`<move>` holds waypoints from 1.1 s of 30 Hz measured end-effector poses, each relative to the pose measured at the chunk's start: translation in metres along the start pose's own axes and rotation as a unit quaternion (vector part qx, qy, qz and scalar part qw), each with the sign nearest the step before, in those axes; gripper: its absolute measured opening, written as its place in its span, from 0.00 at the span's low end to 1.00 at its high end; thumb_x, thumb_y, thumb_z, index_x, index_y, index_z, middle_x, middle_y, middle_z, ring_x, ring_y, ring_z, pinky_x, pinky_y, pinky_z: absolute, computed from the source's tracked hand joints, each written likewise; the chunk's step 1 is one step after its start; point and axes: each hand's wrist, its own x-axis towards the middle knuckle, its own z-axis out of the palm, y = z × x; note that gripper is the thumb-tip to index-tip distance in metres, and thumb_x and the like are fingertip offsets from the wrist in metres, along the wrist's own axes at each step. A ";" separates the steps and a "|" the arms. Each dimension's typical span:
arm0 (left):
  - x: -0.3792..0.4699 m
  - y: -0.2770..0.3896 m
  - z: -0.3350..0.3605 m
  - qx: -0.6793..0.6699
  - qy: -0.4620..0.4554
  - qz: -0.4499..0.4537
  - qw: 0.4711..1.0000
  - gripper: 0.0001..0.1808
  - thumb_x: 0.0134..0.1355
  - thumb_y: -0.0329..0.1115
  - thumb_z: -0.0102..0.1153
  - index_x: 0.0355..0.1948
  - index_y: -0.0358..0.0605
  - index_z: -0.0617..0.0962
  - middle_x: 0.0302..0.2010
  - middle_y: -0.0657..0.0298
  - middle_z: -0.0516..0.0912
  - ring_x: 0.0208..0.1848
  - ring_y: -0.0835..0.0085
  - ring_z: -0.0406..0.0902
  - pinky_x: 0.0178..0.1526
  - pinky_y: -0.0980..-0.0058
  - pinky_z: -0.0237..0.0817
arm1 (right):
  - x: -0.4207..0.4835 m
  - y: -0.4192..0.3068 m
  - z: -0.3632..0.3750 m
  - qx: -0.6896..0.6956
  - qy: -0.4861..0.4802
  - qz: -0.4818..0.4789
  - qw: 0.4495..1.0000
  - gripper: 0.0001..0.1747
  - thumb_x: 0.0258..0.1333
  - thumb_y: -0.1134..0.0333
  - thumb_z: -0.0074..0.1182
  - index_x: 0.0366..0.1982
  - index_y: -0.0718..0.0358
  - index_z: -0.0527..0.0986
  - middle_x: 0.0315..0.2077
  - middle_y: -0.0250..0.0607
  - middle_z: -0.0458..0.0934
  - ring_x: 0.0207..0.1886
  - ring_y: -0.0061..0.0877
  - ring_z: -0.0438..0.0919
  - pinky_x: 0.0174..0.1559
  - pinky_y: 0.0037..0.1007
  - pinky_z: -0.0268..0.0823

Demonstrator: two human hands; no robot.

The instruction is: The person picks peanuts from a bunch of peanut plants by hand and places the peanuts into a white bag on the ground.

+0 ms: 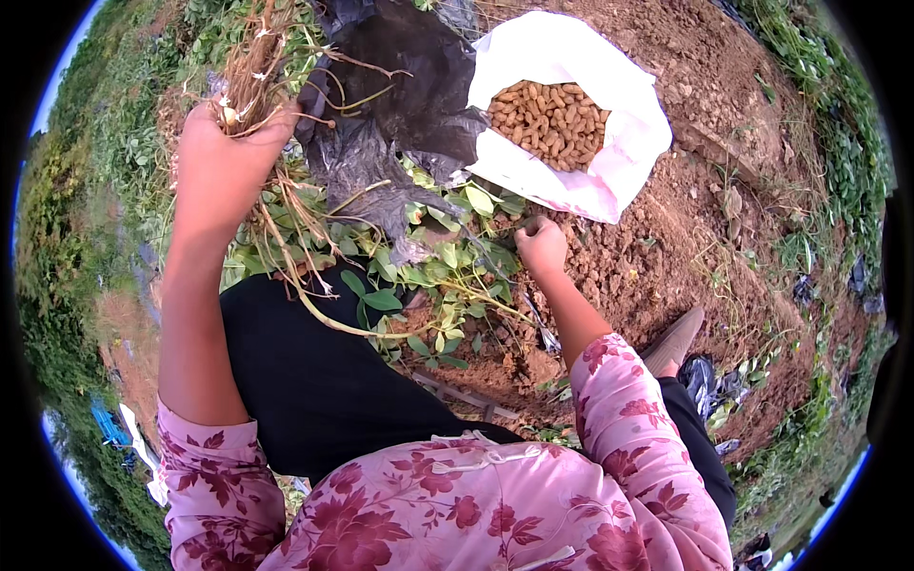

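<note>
My left hand grips a bundle of uprooted peanut plants by the roots, at the upper left. A pale pod shows beside the thumb, and stems hang below the fist. My right hand is low over the soil, just below the near edge of a white sack. Its fingers are curled, and whatever may be between them is hidden. Harvested peanuts in their shells fill the sack's open mouth. Leafy peanut plants lie between my two hands.
Torn black plastic film lies left of the sack. Crumbly brown soil spreads to the right, with more film by my shoe. A grey bar lies on the ground between my legs. Green growth borders the plot.
</note>
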 end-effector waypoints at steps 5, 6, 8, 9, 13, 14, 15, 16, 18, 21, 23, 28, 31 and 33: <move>-0.006 0.009 -0.001 0.000 0.021 0.006 1.000 0.15 0.53 0.33 0.66 0.38 0.35 0.80 0.30 0.61 0.84 0.31 0.79 0.78 0.38 0.75 0.68 | 0.000 0.000 -0.004 -0.012 0.039 -0.073 0.996 0.12 0.44 0.67 0.58 0.34 0.63 0.78 0.32 0.48 0.79 0.37 0.42 0.78 0.42 0.38 0.70; -0.004 0.005 -0.001 -0.023 0.012 0.022 0.999 0.15 0.53 0.33 0.66 0.38 0.34 0.80 0.30 0.61 0.84 0.31 0.79 0.78 0.38 0.75 0.68 | 0.005 -0.006 0.001 -0.028 0.061 -0.082 0.994 0.13 0.43 0.67 0.59 0.34 0.63 0.78 0.31 0.48 0.79 0.36 0.41 0.78 0.41 0.38 0.70; -0.002 -0.001 -0.003 -0.026 0.001 0.053 0.998 0.15 0.53 0.33 0.65 0.38 0.34 0.80 0.30 0.61 0.84 0.31 0.79 0.78 0.37 0.74 0.69 | 0.017 -0.017 0.006 -0.059 0.043 -0.063 0.995 0.16 0.42 0.65 0.61 0.36 0.62 0.78 0.33 0.49 0.80 0.38 0.42 0.79 0.43 0.39 0.70; -0.002 -0.003 -0.003 -0.027 0.001 0.050 0.998 0.15 0.53 0.33 0.65 0.38 0.34 0.80 0.30 0.60 0.84 0.31 0.79 0.78 0.37 0.74 0.69 | 0.022 -0.015 0.011 -0.067 0.036 -0.075 0.994 0.16 0.42 0.65 0.62 0.37 0.62 0.78 0.34 0.50 0.80 0.39 0.42 0.79 0.43 0.39 0.70; -0.002 -0.005 -0.003 -0.022 -0.001 0.031 0.999 0.14 0.54 0.33 0.65 0.38 0.34 0.80 0.30 0.61 0.84 0.31 0.79 0.78 0.37 0.74 0.69 | 0.031 -0.017 0.010 -0.118 -0.036 -0.085 0.989 0.19 0.41 0.63 0.64 0.39 0.60 0.76 0.35 0.52 0.79 0.42 0.44 0.78 0.45 0.40 0.70; -0.004 -0.007 -0.003 -0.036 0.001 0.024 0.999 0.14 0.54 0.33 0.65 0.38 0.35 0.80 0.29 0.61 0.84 0.30 0.79 0.78 0.37 0.75 0.69 | 0.025 -0.019 0.007 -0.115 -0.030 -0.102 0.988 0.20 0.40 0.63 0.64 0.38 0.61 0.76 0.35 0.52 0.79 0.41 0.44 0.78 0.45 0.41 0.71; -0.004 -0.009 -0.002 -0.056 0.003 0.021 0.998 0.13 0.53 0.34 0.65 0.37 0.35 0.81 0.29 0.61 0.84 0.30 0.79 0.78 0.37 0.75 0.69 | 0.022 -0.018 0.001 -0.116 -0.019 -0.117 0.986 0.20 0.40 0.63 0.64 0.38 0.62 0.75 0.34 0.51 0.79 0.41 0.45 0.78 0.45 0.42 0.71; -0.001 -0.014 -0.004 -0.037 -0.012 0.014 0.999 0.13 0.54 0.35 0.65 0.36 0.37 0.81 0.29 0.62 0.84 0.30 0.79 0.77 0.37 0.76 0.68 | 0.017 -0.015 -0.001 -0.104 0.007 -0.121 0.987 0.19 0.39 0.65 0.63 0.36 0.64 0.75 0.32 0.50 0.79 0.39 0.43 0.79 0.43 0.40 0.71; 0.004 -0.021 -0.005 -0.041 -0.008 0.016 0.999 0.13 0.54 0.36 0.65 0.35 0.37 0.82 0.29 0.62 0.84 0.30 0.79 0.77 0.36 0.76 0.68 | 0.005 -0.010 -0.012 -0.040 -0.009 -0.118 0.992 0.18 0.39 0.66 0.62 0.36 0.63 0.75 0.30 0.49 0.79 0.36 0.41 0.79 0.41 0.38 0.71; -0.002 -0.018 -0.007 -0.019 0.017 0.017 1.000 0.15 0.53 0.38 0.65 0.37 0.37 0.81 0.30 0.62 0.84 0.30 0.79 0.77 0.36 0.76 0.68 | -0.015 0.000 -0.018 0.078 -0.026 -0.094 0.992 0.16 0.39 0.69 0.60 0.35 0.65 0.77 0.26 0.40 0.80 0.28 0.28 0.77 0.35 0.28 0.70; 0.000 -0.018 -0.005 -0.033 0.027 0.026 0.999 0.16 0.52 0.38 0.66 0.38 0.37 0.81 0.30 0.62 0.84 0.30 0.79 0.77 0.36 0.75 0.68 | -0.022 0.014 -0.012 0.195 -0.053 -0.041 0.978 0.16 0.40 0.71 0.59 0.36 0.65 0.78 0.26 0.36 0.80 0.26 0.20 0.76 0.34 0.23 0.69; 0.002 -0.020 -0.007 -0.025 0.028 0.066 0.997 0.18 0.52 0.40 0.66 0.39 0.37 0.81 0.30 0.61 0.84 0.30 0.78 0.78 0.37 0.74 0.69 | -0.027 -0.018 -0.071 0.325 -0.183 0.094 0.923 0.07 0.50 0.69 0.59 0.32 0.65 0.76 0.23 0.35 0.78 0.17 0.15 0.71 0.14 0.17 0.56; -0.002 -0.017 -0.010 -0.018 0.008 0.010 1.000 0.18 0.52 0.40 0.66 0.39 0.37 0.81 0.30 0.62 0.84 0.30 0.77 0.78 0.38 0.74 0.69 | -0.032 -0.082 -0.136 0.583 -0.121 0.079 0.800 0.10 0.54 0.67 0.59 0.34 0.67 0.77 0.22 0.35 0.78 0.17 0.14 0.71 0.16 0.16 0.57; -0.002 -0.016 -0.010 -0.024 0.017 0.028 0.999 0.18 0.52 0.39 0.66 0.39 0.37 0.81 0.30 0.62 0.84 0.31 0.78 0.78 0.38 0.75 0.69 | -0.016 -0.054 -0.122 0.423 -0.148 0.033 0.893 0.10 0.55 0.66 0.58 0.33 0.67 0.78 0.22 0.36 0.79 0.18 0.14 0.72 0.17 0.16 0.60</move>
